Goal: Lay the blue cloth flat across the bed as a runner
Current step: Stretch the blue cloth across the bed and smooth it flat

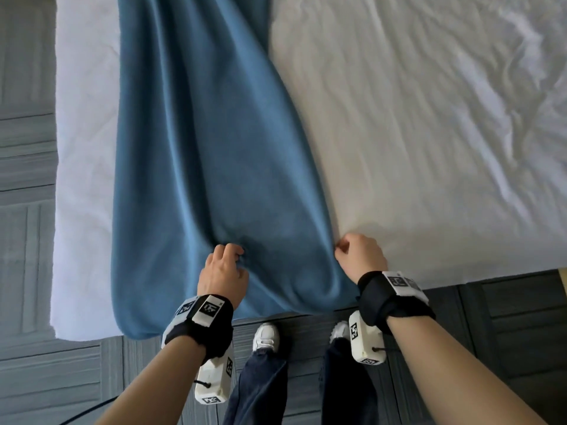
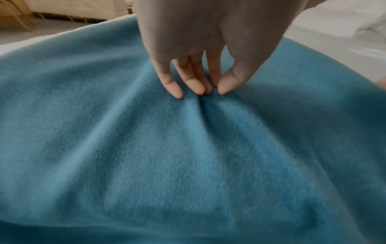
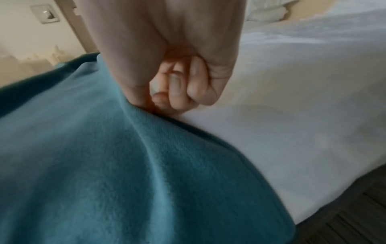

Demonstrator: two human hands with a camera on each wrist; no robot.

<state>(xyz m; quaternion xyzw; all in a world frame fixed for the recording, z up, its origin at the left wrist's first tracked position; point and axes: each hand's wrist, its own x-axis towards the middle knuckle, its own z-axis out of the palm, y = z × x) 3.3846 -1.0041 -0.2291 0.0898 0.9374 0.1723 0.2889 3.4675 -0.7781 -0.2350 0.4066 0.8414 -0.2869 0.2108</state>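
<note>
One blue cloth (image 1: 202, 154) here, stretched lengthways across one bed (image 1: 429, 124), running from the far side right down to the near edge, where its end spills a little over the side. It is not flat: long folds run along it and it narrows toward the top of the head view.

Two hands on it, both at the near end. The left hand (image 1: 224, 268) sits in the middle of the cloth's width, fingers (image 2: 175, 89) bunched with the thumb (image 2: 231, 84) and pinching up a small ridge of fabric; wrinkles fan out from that pinch in the left wrist view. The right hand (image 1: 359, 256) is at the cloth's right-hand border, curled into a fist, thumb and fingers (image 3: 179, 92) nipping the hem right where blue meets the white sheet (image 3: 303, 115). The two hands are apart, with a slack belly of cloth between them.

The sheet is rumpled toward the right. On the left of the cloth, a strip of white bedding (image 1: 86, 148) shows. Below: grey patterned floor (image 1: 27, 148), two white shoes (image 1: 266, 335), dark trousers (image 1: 260, 391), and one banded camera pack on each wrist (image 1: 211, 372).
</note>
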